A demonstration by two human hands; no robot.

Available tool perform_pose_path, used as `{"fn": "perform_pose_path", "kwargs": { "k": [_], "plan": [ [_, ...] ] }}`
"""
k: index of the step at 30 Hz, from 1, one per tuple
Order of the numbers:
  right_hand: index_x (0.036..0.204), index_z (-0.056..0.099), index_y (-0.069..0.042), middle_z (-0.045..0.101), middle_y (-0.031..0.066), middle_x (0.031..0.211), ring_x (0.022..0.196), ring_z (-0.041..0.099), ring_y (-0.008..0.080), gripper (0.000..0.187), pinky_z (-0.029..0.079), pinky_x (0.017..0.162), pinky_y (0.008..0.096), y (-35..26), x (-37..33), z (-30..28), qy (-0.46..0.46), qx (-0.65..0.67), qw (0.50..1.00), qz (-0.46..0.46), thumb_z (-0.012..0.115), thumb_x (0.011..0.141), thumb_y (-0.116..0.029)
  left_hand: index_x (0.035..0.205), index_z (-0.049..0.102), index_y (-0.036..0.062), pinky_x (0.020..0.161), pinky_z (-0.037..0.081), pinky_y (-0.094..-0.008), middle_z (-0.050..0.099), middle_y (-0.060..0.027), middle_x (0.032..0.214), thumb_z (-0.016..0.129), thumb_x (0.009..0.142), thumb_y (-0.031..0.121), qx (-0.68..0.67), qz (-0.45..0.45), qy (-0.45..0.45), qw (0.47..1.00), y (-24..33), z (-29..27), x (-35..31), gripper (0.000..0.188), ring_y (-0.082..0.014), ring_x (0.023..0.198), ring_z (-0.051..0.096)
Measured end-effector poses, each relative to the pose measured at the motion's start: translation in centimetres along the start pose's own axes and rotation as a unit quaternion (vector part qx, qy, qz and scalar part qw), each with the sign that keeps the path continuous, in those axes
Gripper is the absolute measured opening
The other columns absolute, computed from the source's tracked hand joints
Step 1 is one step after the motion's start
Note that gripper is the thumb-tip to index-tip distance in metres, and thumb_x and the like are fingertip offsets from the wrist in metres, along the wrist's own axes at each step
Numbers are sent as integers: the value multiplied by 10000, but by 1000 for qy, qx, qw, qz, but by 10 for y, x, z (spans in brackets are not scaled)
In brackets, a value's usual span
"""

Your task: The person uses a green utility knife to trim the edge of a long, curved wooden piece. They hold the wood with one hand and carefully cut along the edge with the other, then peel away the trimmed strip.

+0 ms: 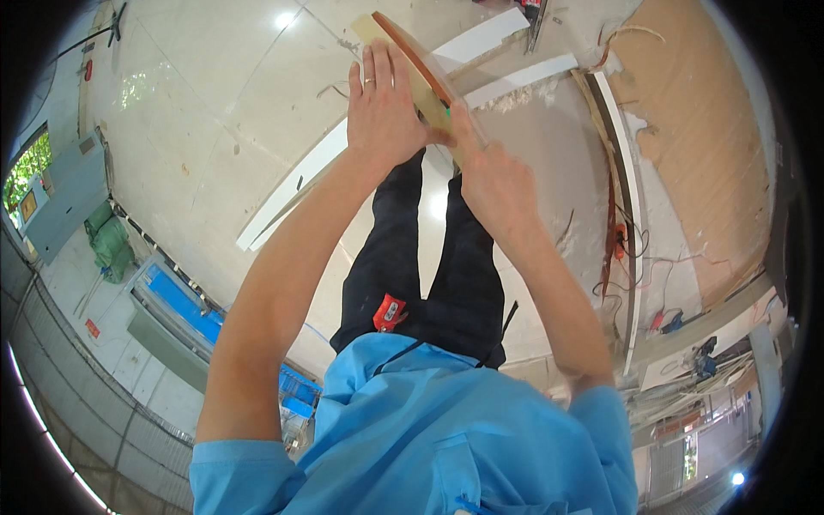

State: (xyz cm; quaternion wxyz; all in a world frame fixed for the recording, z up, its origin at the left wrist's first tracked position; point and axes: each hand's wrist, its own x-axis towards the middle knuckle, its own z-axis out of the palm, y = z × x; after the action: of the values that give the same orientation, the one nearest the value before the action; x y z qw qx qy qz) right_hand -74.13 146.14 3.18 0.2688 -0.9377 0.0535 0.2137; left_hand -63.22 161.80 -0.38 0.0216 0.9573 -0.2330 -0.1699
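A long narrow board (pixel 371 32), pale yellow with an orange-brown strip (pixel 416 62) along its right side, slants across the top centre beyond my knees. My left hand (pixel 382 112) lies on it, fingers stretched out flat along the pale side and the thumb reaching right. A ring shows on one finger. My right hand (pixel 496 180) is close by on the right, slightly blurred. Its index finger points up along the board's brown side, while the other fingers curl in. Whatever is inside that curl is hidden. A small green spot shows between the hands.
White strips (pixel 481 40) lie on the tiled floor ahead, with another white panel (pixel 300 184) left of my legs. A large brown sheet (pixel 695 154) covers the right side, where cables and tools (pixel 674 322) lie. A red tape measure (pixel 390 313) hangs at my waist.
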Motion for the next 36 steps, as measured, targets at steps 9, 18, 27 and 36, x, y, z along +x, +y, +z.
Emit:
{"fn": "perform_pose_path", "kwargs": {
  "k": [9, 18, 27, 36],
  "plan": [
    [1653, 407, -137, 671, 222, 775, 682, 734, 384, 728, 558, 571, 488, 2, -4, 1, -11, -21, 1000, -13, 580, 955, -25, 1640, 176, -126, 1334, 214, -510, 223, -364, 1705, 959, 589, 693, -17, -8, -17, 1000, 3, -6, 2, 1546, -455, 1619, 240],
    [1676, 375, -153, 655, 239, 809, 645, 709, 374, 777, 542, 538, 482, 15, -41, -3, -37, -31, 999, -7, 613, 948, -19, 1629, 213, -118, 1323, 248, -524, 253, -365, 1686, 965, 578, 678, -11, 0, -5, 1000, 0, -7, 1, 1518, -470, 1600, 271],
    [1726, 267, -199, 690, 248, 858, 770, 739, 442, 818, 583, 670, 532, 26, -84, -3, -78, -37, 996, 21, 598, 989, -68, 1643, 220, -103, 1327, 243, -521, 238, -340, 1712, 966, 526, 695, -51, -11, 0, 999, 1, -4, -4, 1562, -455, 1627, 216],
    [1682, 375, -202, 712, 233, 907, 799, 684, 464, 637, 522, 726, 550, 20, 9, -34, 24, 116, 993, -4, 557, 1073, -176, 1635, 235, -112, 1323, 247, -511, 242, -329, 1716, 1003, 524, 608, -86, -19, 2, 996, 3, -7, -1, 1530, -447, 1626, 227]
  ]
}}
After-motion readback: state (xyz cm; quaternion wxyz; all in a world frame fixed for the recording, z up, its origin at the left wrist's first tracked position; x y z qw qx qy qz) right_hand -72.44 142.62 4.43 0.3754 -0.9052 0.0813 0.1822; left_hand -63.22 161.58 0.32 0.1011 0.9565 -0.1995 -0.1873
